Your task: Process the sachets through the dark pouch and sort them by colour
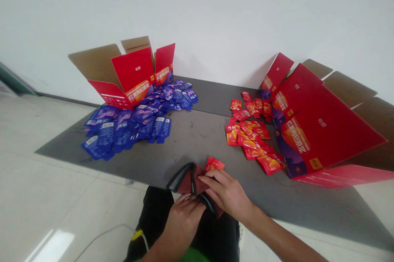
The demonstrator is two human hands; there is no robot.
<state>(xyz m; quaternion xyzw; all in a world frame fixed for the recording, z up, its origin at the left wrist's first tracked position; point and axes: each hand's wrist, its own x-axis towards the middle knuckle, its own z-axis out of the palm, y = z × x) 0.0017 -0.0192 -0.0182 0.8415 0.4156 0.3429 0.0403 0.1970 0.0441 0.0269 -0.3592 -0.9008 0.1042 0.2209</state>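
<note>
At the table's front edge, above my lap, both hands hold a maroon cloth piece with black trim point(185, 184); its exact kind I cannot make out. My left hand point(186, 215) grips its lower side with curled fingers, partly hidden under the cloth. From the right, my right hand point(227, 190) pinches its upper edge between thumb and fingers. Just behind the cloth lies a red and orange sachet point(215, 163), partly covered by the cloth and my right hand. Whether my fingers touch this sachet, I cannot tell.
Blue sachets point(123, 128) are heaped at the left before red open-flapped cartons point(135, 69). Toward the right, red sachets point(252, 135) lie beside larger red cartons point(320, 122). The grey table point(197, 131) backs onto a white wall point(215, 20). A cable point(107, 231) crosses the floor.
</note>
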